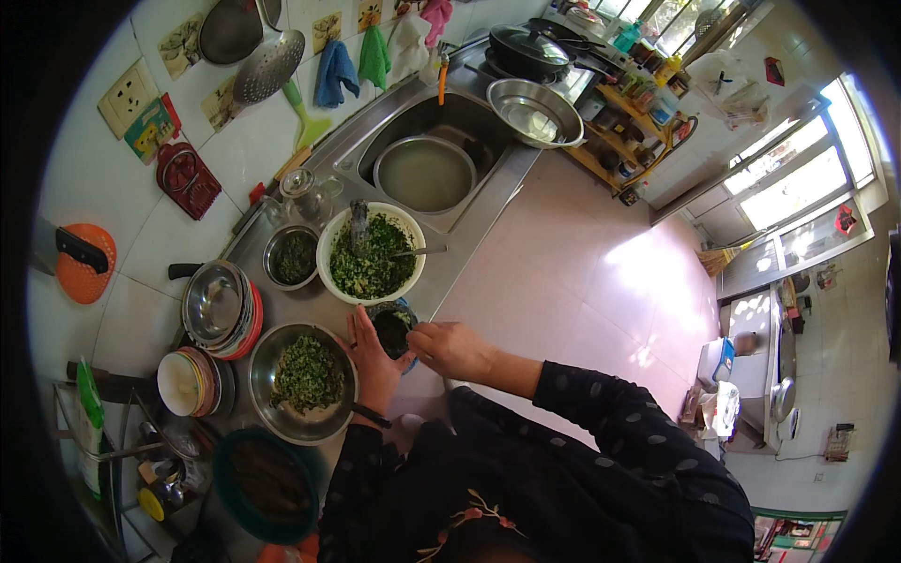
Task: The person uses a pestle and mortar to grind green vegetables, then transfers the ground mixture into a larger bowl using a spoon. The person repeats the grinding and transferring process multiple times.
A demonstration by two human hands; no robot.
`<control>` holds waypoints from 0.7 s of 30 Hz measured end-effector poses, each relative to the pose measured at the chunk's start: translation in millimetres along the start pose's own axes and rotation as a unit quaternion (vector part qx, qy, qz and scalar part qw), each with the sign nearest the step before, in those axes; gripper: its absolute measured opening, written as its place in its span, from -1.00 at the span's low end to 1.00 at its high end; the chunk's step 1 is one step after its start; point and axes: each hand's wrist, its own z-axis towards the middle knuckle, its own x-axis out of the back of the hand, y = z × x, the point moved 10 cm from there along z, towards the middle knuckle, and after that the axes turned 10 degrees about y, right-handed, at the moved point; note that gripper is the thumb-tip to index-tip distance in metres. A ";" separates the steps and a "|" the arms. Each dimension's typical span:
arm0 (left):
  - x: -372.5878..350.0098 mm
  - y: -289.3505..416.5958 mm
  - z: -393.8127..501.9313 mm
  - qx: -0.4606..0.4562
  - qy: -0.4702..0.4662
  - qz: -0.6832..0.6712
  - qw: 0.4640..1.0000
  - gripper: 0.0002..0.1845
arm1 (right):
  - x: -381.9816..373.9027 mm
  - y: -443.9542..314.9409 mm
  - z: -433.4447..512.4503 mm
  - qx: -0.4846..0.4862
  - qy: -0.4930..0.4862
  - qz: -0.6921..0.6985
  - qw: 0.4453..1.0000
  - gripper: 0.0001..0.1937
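Note:
A dark mortar (391,331) stands at the counter's front edge, with something blue showing around its base. My left hand (376,373) holds its left side, fingers and thumb spread around the wall. At the right rim, my right hand (454,348) has its fingers curled together; whatever they may grip is hidden. Just beyond the mortar is a white bowl (324,271) of chopped greens (380,264). A grey stone pestle (360,229) and a metal spoon (428,250) lean in it. Left of my left hand, a steel basin (262,405) holds a finely chopped green mixture (308,373).
A small steel bowl (290,259) of dark greens and glass jars (303,193) stand behind. Stacked bowls (215,302) are at left, above a dark green basin (224,485). The sink (461,105) holds a basin of cloudy water (426,176). Another steel basin (535,112) overhangs the counter edge.

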 end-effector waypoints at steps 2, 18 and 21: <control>-4.6 -7.5 -0.8 -0.002 0.005 -0.001 1.000 0.32 | -16.6 -11.7 -4.7 -0.011 -0.039 -0.006 0.999 -0.79; -3.3 -9.8 -3.2 0.021 0.028 -0.027 0.999 0.52 | -6.5 35.4 -7.8 -0.090 0.069 0.147 0.983 -0.85; -1.7 -9.6 -3.5 0.023 0.033 -0.022 0.999 0.51 | -1.7 46.5 -4.2 -0.114 0.087 0.115 0.983 -0.88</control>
